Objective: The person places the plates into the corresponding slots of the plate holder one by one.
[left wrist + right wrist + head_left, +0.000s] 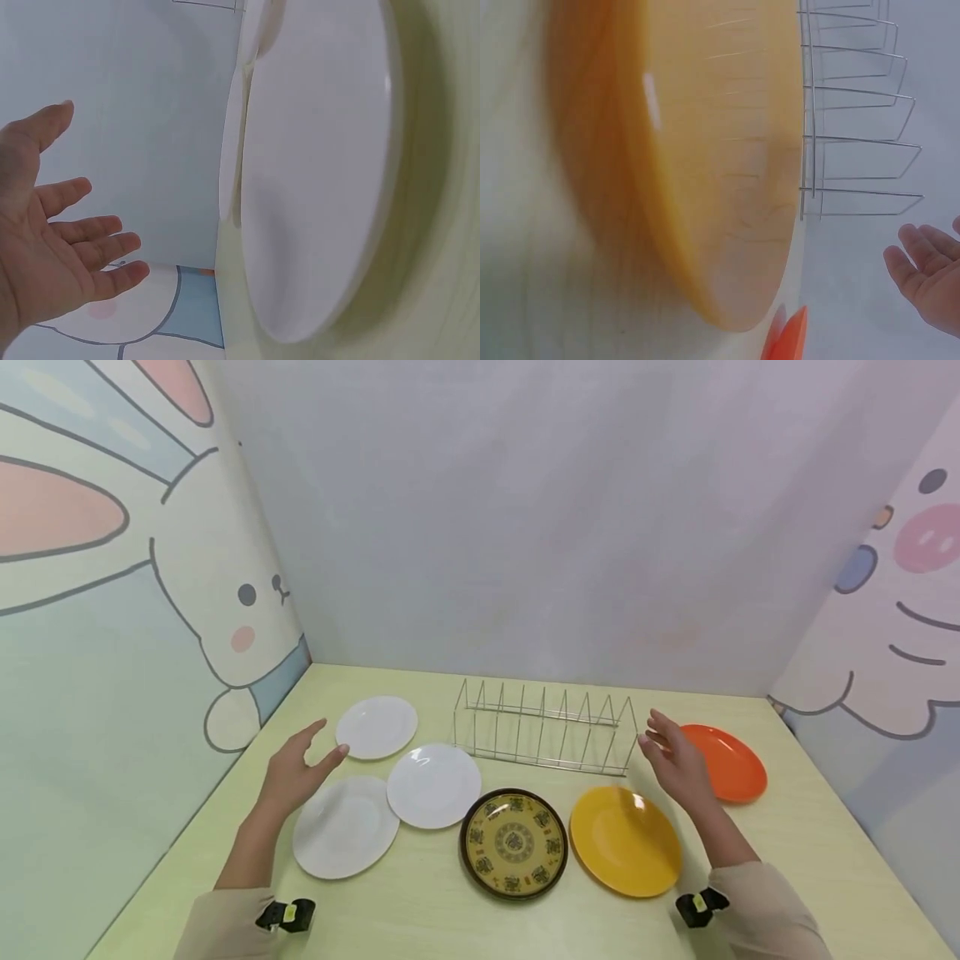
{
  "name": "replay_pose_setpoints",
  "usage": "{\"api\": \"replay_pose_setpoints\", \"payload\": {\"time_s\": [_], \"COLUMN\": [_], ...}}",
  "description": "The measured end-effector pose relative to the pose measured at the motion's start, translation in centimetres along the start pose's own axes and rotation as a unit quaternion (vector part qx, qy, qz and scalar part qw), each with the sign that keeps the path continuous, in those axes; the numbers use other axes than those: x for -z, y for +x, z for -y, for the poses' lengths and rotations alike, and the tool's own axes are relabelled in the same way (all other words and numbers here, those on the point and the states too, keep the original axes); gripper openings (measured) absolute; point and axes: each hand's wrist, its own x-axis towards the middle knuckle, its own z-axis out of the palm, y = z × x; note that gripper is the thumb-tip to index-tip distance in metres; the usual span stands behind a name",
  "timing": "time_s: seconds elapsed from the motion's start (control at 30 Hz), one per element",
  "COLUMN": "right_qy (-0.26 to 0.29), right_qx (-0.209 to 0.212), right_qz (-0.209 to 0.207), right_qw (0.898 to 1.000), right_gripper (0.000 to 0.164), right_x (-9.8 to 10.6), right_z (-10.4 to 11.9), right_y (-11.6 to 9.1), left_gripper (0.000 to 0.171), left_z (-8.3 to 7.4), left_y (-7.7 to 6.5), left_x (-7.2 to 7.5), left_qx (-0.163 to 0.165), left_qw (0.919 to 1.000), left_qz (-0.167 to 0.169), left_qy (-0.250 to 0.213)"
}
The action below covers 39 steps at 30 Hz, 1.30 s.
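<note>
My left hand (295, 772) hovers over the left side of the table, fingers spread and holding nothing. Below and around it lie three white plates: a near one (347, 828), a far one (377, 727) and one toward the middle (434, 786). My right hand (678, 766) is raised between an orange oval plate (723, 764) and a wire dish rack (545, 731), its fingers loosely extended with nothing in them. A yellow plate (626, 842) lies below that hand, and left of it sits a dark-rimmed patterned plate (513, 844).
The rack's upright wires have no plates between them. A pale wall (525, 527) stands behind the table (420, 910), with cartoon-printed panels at left (187, 710) and right (892, 677). Black straps with small boxes circle both wrists.
</note>
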Motion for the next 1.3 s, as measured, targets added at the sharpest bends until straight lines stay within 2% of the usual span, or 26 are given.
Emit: {"api": "replay_pose_setpoints", "payload": {"time_s": [0.2,0.37,0.57,0.87,1.17,1.3], "right_qy": [0.041,0.082,0.122,0.223,0.272,0.279], "right_qx": [-0.048,-0.089,-0.113,-0.162,-0.184,-0.199], "right_qz": [0.017,0.014,0.005,-0.028,-0.032,-0.021], "right_qw": [0.998,0.993,0.986,0.961,0.944,0.939], "right_gripper": [0.054,0.055,0.054,0.041,0.04,0.039], "right_x": [-0.1,-0.4,-1.3,-2.5,-2.5,-2.6], "right_z": [0.3,0.1,-0.5,-1.0,-1.1,-1.1], "right_y": [0.9,1.5,2.2,2.9,3.3,3.0], "left_gripper": [0.075,0.074,0.074,0.077,0.077,0.078], "left_z": [0.3,0.4,0.7,1.8,3.1,3.9], "left_y": [0.8,1.6,2.5,3.8,5.4,6.1], "left_x": [-0.2,-0.9,-1.8,-2.2,-3.3,-3.5], "left_qx": [0.046,0.057,0.079,0.097,0.132,0.147], "left_qw": [0.9985,0.997,0.9946,0.9924,0.9852,0.9826], "left_qz": [0.023,0.022,0.025,0.032,0.036,0.042], "left_qy": [-0.019,-0.048,-0.063,-0.069,-0.103,-0.106]}}
